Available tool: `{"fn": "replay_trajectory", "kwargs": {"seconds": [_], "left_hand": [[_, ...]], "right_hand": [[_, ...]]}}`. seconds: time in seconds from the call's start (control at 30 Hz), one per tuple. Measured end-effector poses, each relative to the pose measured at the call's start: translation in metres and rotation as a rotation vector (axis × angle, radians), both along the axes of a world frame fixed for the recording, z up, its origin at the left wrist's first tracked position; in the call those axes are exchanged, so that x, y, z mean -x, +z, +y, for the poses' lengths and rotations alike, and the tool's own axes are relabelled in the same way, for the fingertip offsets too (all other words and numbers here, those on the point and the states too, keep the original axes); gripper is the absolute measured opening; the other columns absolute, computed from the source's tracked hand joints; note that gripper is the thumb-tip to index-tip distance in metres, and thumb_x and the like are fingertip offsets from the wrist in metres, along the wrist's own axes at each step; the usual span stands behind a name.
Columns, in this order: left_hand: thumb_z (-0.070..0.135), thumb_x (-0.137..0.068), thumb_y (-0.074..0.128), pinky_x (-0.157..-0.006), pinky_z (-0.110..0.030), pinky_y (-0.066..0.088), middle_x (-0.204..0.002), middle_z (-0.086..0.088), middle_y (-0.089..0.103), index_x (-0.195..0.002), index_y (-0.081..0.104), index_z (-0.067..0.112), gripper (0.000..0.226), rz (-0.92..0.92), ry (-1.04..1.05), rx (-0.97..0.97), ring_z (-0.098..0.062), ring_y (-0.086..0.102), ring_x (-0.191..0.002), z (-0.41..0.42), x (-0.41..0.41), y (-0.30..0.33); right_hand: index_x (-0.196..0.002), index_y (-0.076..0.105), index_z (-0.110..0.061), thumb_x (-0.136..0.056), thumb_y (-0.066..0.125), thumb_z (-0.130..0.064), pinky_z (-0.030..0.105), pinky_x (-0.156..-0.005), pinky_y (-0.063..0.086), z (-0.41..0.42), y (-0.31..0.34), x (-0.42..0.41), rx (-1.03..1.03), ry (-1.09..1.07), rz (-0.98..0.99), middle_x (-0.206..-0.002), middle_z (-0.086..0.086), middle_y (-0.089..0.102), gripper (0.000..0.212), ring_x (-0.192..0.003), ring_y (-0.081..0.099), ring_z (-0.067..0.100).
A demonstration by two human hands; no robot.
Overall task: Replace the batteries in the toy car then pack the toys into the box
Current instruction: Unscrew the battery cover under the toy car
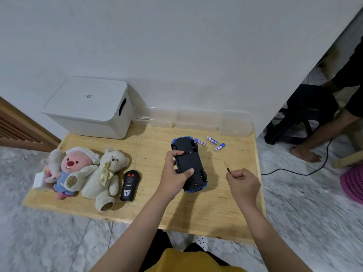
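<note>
Your left hand (176,171) grips the upside-down toy car (189,163) near the tabletop's right edge. Your right hand (243,183) pinches the screwdriver (226,167); keep its tip straight in the screw.

Batteries (211,142) behind car (189,163); plushies (86,171) left.

Worktop (157,209): pale wood, smooth, visible grain.
Toy car (189,161): matt black plastic underside, glossy blue shell.
Box (88,108): matt white plastic.
Teddy bear (106,173): cream plush cloth.
Batteries (211,140), at 1 o'clock: glossy wrap.
Floor (49,242): polished marble.
</note>
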State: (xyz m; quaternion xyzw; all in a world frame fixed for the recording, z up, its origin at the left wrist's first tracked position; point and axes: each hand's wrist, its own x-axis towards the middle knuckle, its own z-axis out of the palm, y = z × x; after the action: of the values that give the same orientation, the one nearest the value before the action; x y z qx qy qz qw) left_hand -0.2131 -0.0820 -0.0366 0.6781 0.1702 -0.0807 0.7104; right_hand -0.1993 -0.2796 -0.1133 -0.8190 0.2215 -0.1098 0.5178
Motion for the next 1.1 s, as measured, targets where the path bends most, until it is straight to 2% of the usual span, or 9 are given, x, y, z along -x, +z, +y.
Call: {"fn": "replay_trajectory", "kwargs": {"seconds": [0.1,0.2,0.37,0.47,0.57,0.7,0.77,0.93,1.1], "left_hand": [[-0.006,-0.082,0.065,-0.052,-0.019,0.053,-0.104,0.002,0.053,-0.117,0.044,0.022,0.050,0.014,-0.015,-0.011,-0.013,0.061,-0.082,-0.001,0.005,-0.004],[-0.006,-0.082,0.065,-0.052,-0.018,0.052,-0.104,0.002,0.053,-0.116,0.044,0.021,0.049,0.019,-0.026,-0.015,-0.014,0.061,-0.082,-0.001,0.008,-0.007],[-0.006,-0.081,0.066,-0.053,-0.019,0.052,-0.104,0.001,0.054,-0.115,0.046,0.020,0.047,-0.020,-0.070,-0.031,-0.015,0.062,-0.081,0.000,0.012,-0.010],[-0.005,-0.083,0.065,-0.055,-0.021,0.054,-0.104,0.000,0.053,-0.114,0.046,0.023,0.047,-0.039,-0.101,-0.046,-0.018,0.061,-0.082,0.001,0.013,-0.011],[-0.003,-0.085,0.063,-0.058,-0.025,0.056,-0.104,0.002,0.051,-0.113,0.045,0.028,0.045,-0.061,-0.120,-0.082,-0.021,0.060,-0.087,0.002,0.013,-0.014],[0.000,-0.085,0.063,-0.063,-0.029,0.058,-0.107,0.002,0.051,-0.114,0.044,0.029,0.045,-0.085,-0.136,-0.123,-0.024,0.059,-0.091,0.000,0.012,-0.017],[-0.001,-0.085,0.064,-0.067,-0.031,0.059,-0.106,0.002,0.052,-0.114,0.045,0.028,0.045,-0.098,-0.140,-0.134,-0.024,0.060,-0.092,-0.002,0.011,-0.019],[-0.003,-0.083,0.065,-0.069,-0.031,0.058,-0.103,0.002,0.053,-0.112,0.047,0.030,0.047,-0.135,-0.148,-0.124,-0.020,0.060,-0.088,-0.004,0.013,-0.021],[-0.002,-0.082,0.067,-0.073,-0.031,0.058,-0.106,0.004,0.055,-0.112,0.049,0.035,0.052,-0.144,-0.150,-0.122,-0.024,0.060,-0.098,-0.002,0.013,-0.025]], "right_hand": [[-0.061,0.062,-0.010,-0.071,0.074,0.000,0.021,-0.057,0.047,-0.002,-0.016,0.002,0.114,0.017,-0.024,-0.064,0.005,0.064,0.018,-0.061,0.059,0.016],[-0.073,0.066,-0.007,-0.075,0.070,-0.002,0.017,-0.055,0.041,-0.004,-0.027,0.003,0.158,0.038,0.036,-0.069,0.005,0.065,0.006,-0.060,0.056,0.011],[-0.085,0.069,-0.005,-0.078,0.067,-0.003,0.027,-0.068,0.047,-0.006,-0.039,-0.003,0.211,0.130,0.127,-0.079,0.003,0.062,0.007,-0.078,0.062,0.023],[-0.092,0.068,-0.005,-0.077,0.071,-0.008,0.029,-0.074,0.047,-0.008,-0.038,-0.005,0.236,0.172,0.177,-0.086,0.002,0.059,0.015,-0.086,0.061,0.025],[-0.096,0.069,-0.008,-0.078,0.074,-0.011,0.020,-0.072,0.044,-0.004,-0.018,-0.003,0.170,0.186,0.092,-0.093,0.000,0.060,0.019,-0.085,0.059,0.018],[-0.085,0.070,-0.024,-0.079,0.073,-0.008,0.017,-0.064,0.049,0.020,0.028,0.003,0.013,0.319,-0.148,-0.083,-0.007,0.066,0.017,-0.072,0.061,0.006],[-0.087,0.072,-0.020,-0.079,0.073,-0.005,0.013,-0.064,0.047,0.031,0.041,0.003,-0.005,0.418,-0.210,-0.081,-0.007,0.066,0.017,-0.074,0.061,0.004],[-0.104,0.070,-0.018,-0.078,0.075,-0.014,0.003,-0.071,0.038,0.040,0.048,-0.004,0.078,0.576,-0.175,-0.085,-0.009,0.057,0.027,-0.079,0.054,0.005],[-0.099,0.069,-0.017,-0.078,0.075,-0.018,0.002,-0.072,0.036,0.041,0.044,-0.006,0.077,0.598,-0.100,-0.089,-0.014,0.051,0.022,-0.082,0.052,0.001]]}}
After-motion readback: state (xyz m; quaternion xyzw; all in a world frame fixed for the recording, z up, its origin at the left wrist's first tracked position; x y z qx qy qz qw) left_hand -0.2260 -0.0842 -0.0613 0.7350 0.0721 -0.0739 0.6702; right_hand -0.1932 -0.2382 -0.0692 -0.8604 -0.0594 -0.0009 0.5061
